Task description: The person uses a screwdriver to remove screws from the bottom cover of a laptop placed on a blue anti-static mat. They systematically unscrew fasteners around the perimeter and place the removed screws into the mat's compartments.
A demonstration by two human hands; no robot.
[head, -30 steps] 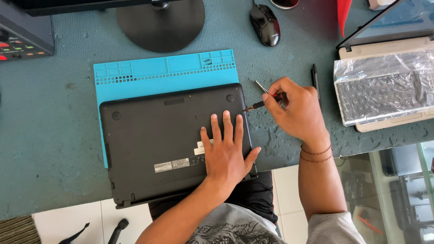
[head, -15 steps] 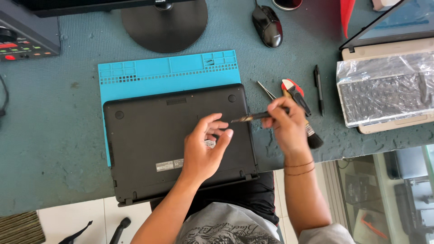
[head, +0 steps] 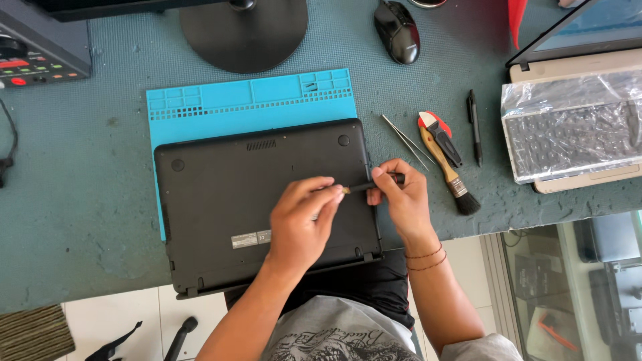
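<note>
A black laptop (head: 227, 194) lies bottom side up on a blue work mat (head: 254, 100). My right hand (head: 401, 204) holds a thin black screwdriver (head: 374, 184) level above the laptop's right part. My left hand (head: 301, 224) hovers over the laptop, and its fingertips pinch the screwdriver's tip end. Both hands meet over the laptop's right half.
Tweezers (head: 406, 139), a brush (head: 448, 167), a red-and-black tool (head: 438, 132) and a pen (head: 473, 127) lie right of the laptop. A plastic-wrapped keyboard (head: 575, 134) sits on another laptop at far right. A monitor base (head: 244, 30), a mouse (head: 398, 30) and a device with red buttons (head: 40, 53) stand behind.
My left hand lifted off the laptop's bottom and closed its fingers on the screwdriver's tip. My right hand drew the screwdriver in from the desk's right side to over the laptop.
</note>
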